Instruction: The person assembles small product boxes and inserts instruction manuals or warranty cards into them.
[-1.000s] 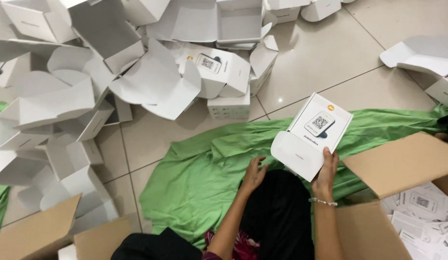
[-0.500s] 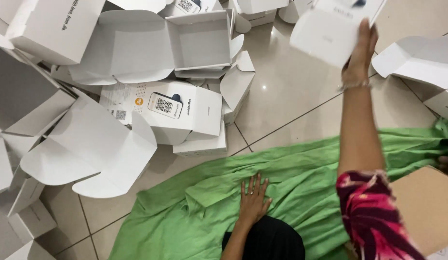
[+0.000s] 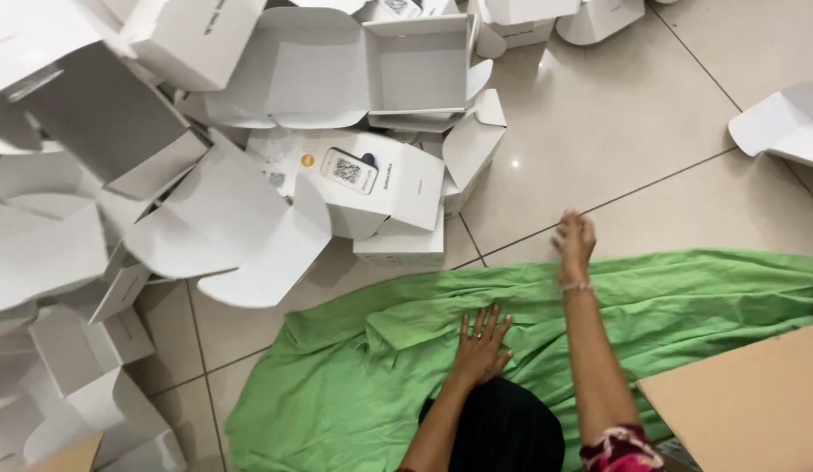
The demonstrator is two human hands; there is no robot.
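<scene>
My left hand (image 3: pixel 482 344) lies flat with fingers spread on the green cloth (image 3: pixel 686 297) that covers the tiled floor in front of me. My right hand (image 3: pixel 573 240) hangs in the air above the far edge of the cloth, empty, fingers loosely apart and blurred. A heap of open white cardboard boxes (image 3: pixel 223 218) fills the left and top of the head view. Nearest my right hand is a closed white box with a printed label (image 3: pixel 358 179), about two hand-widths to its left.
A brown cardboard carton flap (image 3: pixel 756 402) juts in at the lower right. One more open white box (image 3: pixel 787 122) sits at the right edge. Bare beige tiles (image 3: pixel 616 122) lie between the heap and that box. A dark garment (image 3: pixel 503 433) covers my lap.
My right hand held a white box high up half a second ago; now it is empty and lower, near the cloth's edge. My left hand stayed on the cloth.
</scene>
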